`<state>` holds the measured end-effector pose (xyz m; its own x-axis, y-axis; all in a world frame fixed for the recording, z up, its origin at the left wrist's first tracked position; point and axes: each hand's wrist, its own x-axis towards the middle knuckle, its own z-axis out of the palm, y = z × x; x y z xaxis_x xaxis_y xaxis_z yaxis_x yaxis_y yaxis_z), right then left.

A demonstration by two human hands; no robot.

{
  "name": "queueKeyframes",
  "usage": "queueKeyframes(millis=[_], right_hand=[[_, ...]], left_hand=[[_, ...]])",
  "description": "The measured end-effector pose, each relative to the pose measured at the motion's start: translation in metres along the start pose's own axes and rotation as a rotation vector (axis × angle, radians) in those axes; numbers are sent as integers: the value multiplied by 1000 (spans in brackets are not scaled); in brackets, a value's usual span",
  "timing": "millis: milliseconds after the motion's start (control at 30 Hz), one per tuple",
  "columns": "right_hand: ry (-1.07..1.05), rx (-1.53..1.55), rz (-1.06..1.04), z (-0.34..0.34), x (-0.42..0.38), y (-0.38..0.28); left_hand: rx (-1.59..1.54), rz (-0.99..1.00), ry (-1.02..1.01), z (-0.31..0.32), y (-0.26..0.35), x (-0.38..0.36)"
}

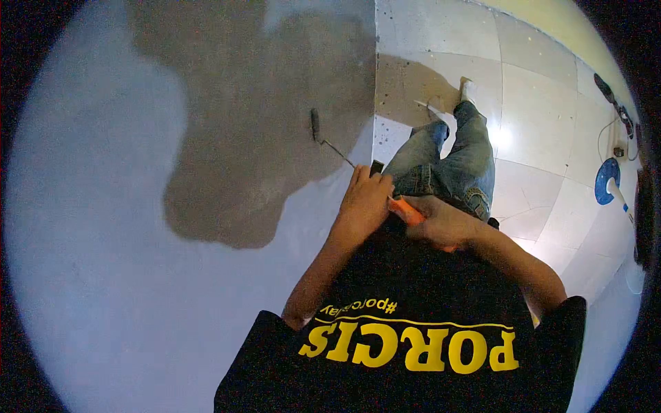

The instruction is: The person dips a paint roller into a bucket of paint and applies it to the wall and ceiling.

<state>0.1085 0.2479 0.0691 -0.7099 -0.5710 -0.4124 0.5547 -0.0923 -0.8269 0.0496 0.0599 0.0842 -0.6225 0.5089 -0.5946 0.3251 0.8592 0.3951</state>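
Note:
A small paint roller (315,125) with a dark sleeve and thin bent wire frame reaches out against the pale wall (89,227). My left hand (366,199) is closed round the frame near the handle. Just past its knuckles sticks out a small dark block (376,167) of unclear kind. The orange handle (409,212) of the roller lies in my right hand (441,221), whose fingers wrap it close before my black shirt (399,282). The roller's shaft and handle run in one slanting line through both hands.
A large brownish shadow (241,138) spreads over the wall and onto the tiled floor (537,138), which has dark specks along the wall's edge. To the right lie a blue disc with a white handle (607,181) and a dark object with a cable (604,88).

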Motion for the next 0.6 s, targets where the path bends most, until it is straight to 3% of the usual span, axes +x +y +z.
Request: queueKeyframes(millis=[33,100,167,267,367,467,533,600], right_hand=[[-4,0,1,-3,8,-1],[-135,105,595,-14,41,-3],[-121,110,567,-7,76,35],[-110,131,498,-7,78,39],[-166,206,496,-7,32,7],[-195,142,332,-16,3,-34],[-272,103,509,-24,5,-35],[-207,113,567,-26,31,5]], left_hand=[[29,1,18,0,-1,0],[19,-5,-41,21,-32,23],[9,-5,-100,46,-62,36],[39,4,-102,49,-72,44],[23,-15,-178,5,-21,13],[63,28,-178,-10,4,-4],[41,31,-163,-2,4,-1],[27,-1,-158,22,-21,19]])
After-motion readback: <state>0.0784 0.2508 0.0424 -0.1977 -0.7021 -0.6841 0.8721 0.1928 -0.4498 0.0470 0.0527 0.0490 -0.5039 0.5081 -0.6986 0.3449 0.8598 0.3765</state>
